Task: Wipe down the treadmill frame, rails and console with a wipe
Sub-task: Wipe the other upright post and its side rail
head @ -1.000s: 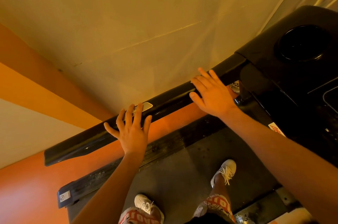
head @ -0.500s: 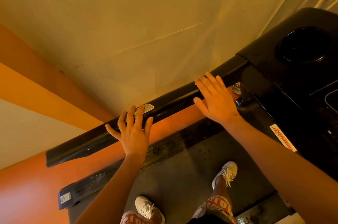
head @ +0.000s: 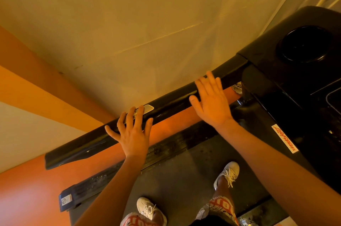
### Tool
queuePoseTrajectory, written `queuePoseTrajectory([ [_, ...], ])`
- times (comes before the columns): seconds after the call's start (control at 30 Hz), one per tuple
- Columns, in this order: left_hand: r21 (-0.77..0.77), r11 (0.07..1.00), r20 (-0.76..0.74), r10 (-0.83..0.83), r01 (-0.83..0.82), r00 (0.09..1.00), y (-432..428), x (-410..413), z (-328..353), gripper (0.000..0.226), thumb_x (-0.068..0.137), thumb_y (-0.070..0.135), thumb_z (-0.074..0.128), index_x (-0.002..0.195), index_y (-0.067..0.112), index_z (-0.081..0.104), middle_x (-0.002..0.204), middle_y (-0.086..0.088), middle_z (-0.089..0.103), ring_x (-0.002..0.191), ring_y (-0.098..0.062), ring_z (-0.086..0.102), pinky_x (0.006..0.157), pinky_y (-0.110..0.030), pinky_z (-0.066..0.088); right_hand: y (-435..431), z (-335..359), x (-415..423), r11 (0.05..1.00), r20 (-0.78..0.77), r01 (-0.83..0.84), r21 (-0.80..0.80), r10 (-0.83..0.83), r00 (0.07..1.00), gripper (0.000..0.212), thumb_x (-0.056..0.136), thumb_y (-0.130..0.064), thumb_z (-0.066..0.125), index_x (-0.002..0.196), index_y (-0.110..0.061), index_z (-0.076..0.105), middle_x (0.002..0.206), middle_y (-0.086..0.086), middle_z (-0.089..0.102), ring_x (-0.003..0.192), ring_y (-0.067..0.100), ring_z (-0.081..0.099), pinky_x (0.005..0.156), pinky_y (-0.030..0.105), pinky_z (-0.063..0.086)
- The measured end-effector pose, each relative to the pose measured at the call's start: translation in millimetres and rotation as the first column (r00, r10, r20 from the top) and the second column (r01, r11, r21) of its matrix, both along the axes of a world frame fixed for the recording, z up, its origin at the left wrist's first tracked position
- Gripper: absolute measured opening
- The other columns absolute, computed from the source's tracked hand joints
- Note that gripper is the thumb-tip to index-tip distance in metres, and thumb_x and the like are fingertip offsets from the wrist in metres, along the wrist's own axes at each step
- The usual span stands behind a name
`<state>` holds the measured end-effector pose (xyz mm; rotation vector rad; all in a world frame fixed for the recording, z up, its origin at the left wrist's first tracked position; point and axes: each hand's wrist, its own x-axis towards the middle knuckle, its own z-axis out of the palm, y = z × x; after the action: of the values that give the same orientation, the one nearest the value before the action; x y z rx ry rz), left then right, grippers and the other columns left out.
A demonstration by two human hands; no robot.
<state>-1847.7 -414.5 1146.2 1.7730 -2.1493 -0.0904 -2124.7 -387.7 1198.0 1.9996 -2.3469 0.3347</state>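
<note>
Handrail: black, glossy bar running from lower left up to the console at the right; it lies in front of me, close to the wall.
Left hand: fingers straight and spread, laid flat on the handrail; the fingertips cover part of a silver metal plate set into the bar; it grips nothing.
Right hand: fingers straight, palm down on the handrail nearer the console; it grips nothing that I can see.
Wipe: not visible; whether one lies under a palm I cannot tell.
Handling, handrail: I judge it rigid and fixed; it should take firm pressure without flexing; the glossy skin looks slick, so a damp wipe may skid rather than drag.
Handling, wipe: I expect it thin, limp and light; best pinned under flat fingers, not pinched at a corner.
Where to hold: press on top of the bar, then wrap round its underside; ease off over the metal plate, which is probably a sensor.
Console: hard black plastic with a deep cup holder; its recesses will need a fingertip behind the wipe.
Foot rail: ribbed strip beside the belt; it looks gritty; I judge it not yet wiped.
</note>
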Motion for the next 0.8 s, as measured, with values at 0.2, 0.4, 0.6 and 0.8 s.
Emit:
queuePoseTrajectory([
  [0.2,0.008,1.000,-0.006,-0.004,0.004,1.000,0.0,-0.8,1.6,0.055,0.103,0.063,0.028,0.148,0.036,0.045,0.147,-0.001,0.051,0.141,-0.032,0.037,0.117,-0.071,0.004,-5.1,24.5,-41.2,0.984,-0.141,-0.133,0.122,0.150,0.979,0.072,0.107,-0.055,0.013,0.148,-0.007,0.047,0.155,0.014,0.046,0.157,0.026,0.017,0.125,0.045,0.000],
  [0.4,0.022,1.000,-0.009,-0.004,0.004,1.000,0.8,-0.6,2.7,0.055,0.103,0.063,0.025,0.148,0.037,0.043,0.148,-0.001,0.051,0.142,-0.032,0.037,0.116,-0.071,0.003,-2.8,26.8,-17.9,0.991,-0.134,0.025,0.129,-0.008,0.991,0.079,0.106,-0.057,0.011,0.147,-0.001,0.048,0.155,0.018,0.046,0.157,0.031,0.014,0.128,0.049,0.006],
  [0.6,0.014,1.000,-0.022,-0.008,0.009,1.000,0.6,-0.9,3.0,0.056,0.103,0.064,0.025,0.147,0.036,0.045,0.147,-0.002,0.052,0.141,-0.033,0.038,0.116,-0.071,0.003,-7.2,45.0,-30.3,0.959,-0.266,-0.022,0.282,0.100,0.959,0.085,0.103,-0.058,-0.001,0.152,-0.006,0.043,0.158,0.014,0.044,0.157,0.028,0.017,0.126,0.047,0.000],
  [0.8,0.023,1.000,-0.025,-0.016,0.017,1.000,1.0,-0.9,5.0,0.055,0.103,0.064,0.026,0.147,0.037,0.044,0.147,-0.002,0.053,0.140,-0.033,0.039,0.116,-0.069,0.002,-16.8,51.3,-25.9,0.935,-0.346,0.158,0.316,-0.041,0.937,0.092,0.099,-0.057,-0.009,0.154,-0.003,0.040,0.159,0.016,0.041,0.156,0.032,0.019,0.128,0.049,0.004],
])
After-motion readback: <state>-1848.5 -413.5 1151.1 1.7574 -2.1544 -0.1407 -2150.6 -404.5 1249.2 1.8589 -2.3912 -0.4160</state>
